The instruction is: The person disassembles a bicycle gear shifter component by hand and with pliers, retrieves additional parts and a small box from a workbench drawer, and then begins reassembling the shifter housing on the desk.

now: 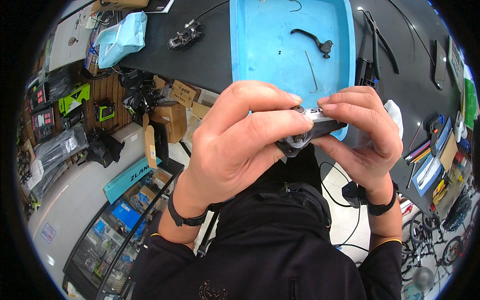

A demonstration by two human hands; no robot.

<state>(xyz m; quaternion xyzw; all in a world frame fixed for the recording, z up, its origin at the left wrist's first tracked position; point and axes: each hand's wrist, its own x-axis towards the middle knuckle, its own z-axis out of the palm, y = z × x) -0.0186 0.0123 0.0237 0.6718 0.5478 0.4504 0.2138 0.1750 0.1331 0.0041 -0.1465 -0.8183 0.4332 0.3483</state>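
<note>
Close in front of my body, both hands hold a bicycle hydraulic brake lever body (pixel 324 129) with a silver top plate and a dark underside. My left hand (pixel 230 140) pinches its left end, the thumb and fingers closed round it. At the other end, my right hand (pixel 367 122) presses fingertips on the silver plate, its thumb underneath. The fingers hide part of the body. Beyond them is a light blue tray (pixel 233 45). A black brake lever blade (pixel 326 48), a thin hex key (pixel 312 72) and tiny dark pieces (pixel 279 52) lie in it.
Left of the tray, a brake caliper (pixel 185 37) with a hose lies on the black table (pixel 210 65), near a crumpled blue bag (pixel 122 39). Pliers (pixel 376 37) and a dark phone (pixel 439 65) are at right. A glass display case (pixel 115 240) stands lower left.
</note>
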